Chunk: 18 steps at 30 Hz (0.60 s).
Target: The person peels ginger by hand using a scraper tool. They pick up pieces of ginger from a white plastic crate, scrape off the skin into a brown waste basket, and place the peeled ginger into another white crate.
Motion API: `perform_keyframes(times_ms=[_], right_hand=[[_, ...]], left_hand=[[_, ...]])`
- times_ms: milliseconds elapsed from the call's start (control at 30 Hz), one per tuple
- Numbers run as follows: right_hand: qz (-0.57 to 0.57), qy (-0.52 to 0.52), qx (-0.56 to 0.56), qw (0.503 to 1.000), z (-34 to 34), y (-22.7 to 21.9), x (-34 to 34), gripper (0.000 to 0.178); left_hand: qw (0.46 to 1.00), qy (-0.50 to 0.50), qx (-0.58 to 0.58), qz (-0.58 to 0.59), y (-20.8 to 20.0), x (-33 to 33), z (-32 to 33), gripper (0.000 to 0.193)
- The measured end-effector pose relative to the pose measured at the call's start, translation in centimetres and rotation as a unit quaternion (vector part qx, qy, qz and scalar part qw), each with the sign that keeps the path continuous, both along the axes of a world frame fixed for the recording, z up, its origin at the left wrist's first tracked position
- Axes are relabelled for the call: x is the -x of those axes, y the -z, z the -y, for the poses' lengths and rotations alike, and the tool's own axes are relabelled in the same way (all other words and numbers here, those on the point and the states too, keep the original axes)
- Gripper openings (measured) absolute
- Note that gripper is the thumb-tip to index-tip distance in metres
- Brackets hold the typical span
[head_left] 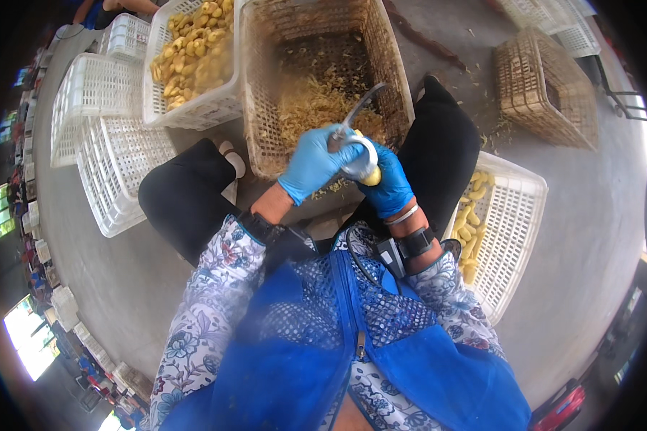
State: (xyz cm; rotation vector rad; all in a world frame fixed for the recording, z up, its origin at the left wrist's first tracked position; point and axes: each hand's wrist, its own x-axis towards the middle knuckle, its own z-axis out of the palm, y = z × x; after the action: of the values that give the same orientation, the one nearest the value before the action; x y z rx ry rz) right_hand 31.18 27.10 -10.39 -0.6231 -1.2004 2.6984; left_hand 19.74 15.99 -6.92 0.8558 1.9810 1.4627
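Left hand (313, 167) clamped on a curved tool (361, 103), right hand (393, 184) closed on a yellow vegetable (373, 177).
The vegetable shows between the hands, beside a white ring (373, 153). Beyond, peelings (298, 106) lie in a brown crate (389, 72); white crates (514, 241) of yellow pieces (194, 54) stand on the floor (575, 237) to left and right.

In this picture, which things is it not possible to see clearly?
Head view:
Yellow piece: partly covered by the right hand, shape unclear.
Pale curved thing by the left hand: blurred.
Middle brown crate: bottom partly under peelings.
Person at top left: cut off by upper edge.
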Motion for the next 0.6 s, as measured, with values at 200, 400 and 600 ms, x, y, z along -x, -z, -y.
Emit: perform_keyframes(times_ms=[200, 400, 600], right_hand=[[0.038, -0.044, 0.176, 0.983, -0.3, 0.8, 0.0, 0.038], [0.067, 0.019, 0.137, 0.988, 0.2, 1.1, 0.3, 0.034], [0.073, -0.044, 0.141, 0.986, 0.1, 0.9, -0.1, 0.046]], left_hand=[[0.974, -0.185, 0.088, -0.096, 2.8, 6.9, 2.3, 0.023], [0.991, 0.011, 0.026, -0.132, 0.2, -0.9, 0.9, 0.024], [0.966, -0.193, 0.132, -0.107, 2.6, 8.3, 1.7, 0.027]])
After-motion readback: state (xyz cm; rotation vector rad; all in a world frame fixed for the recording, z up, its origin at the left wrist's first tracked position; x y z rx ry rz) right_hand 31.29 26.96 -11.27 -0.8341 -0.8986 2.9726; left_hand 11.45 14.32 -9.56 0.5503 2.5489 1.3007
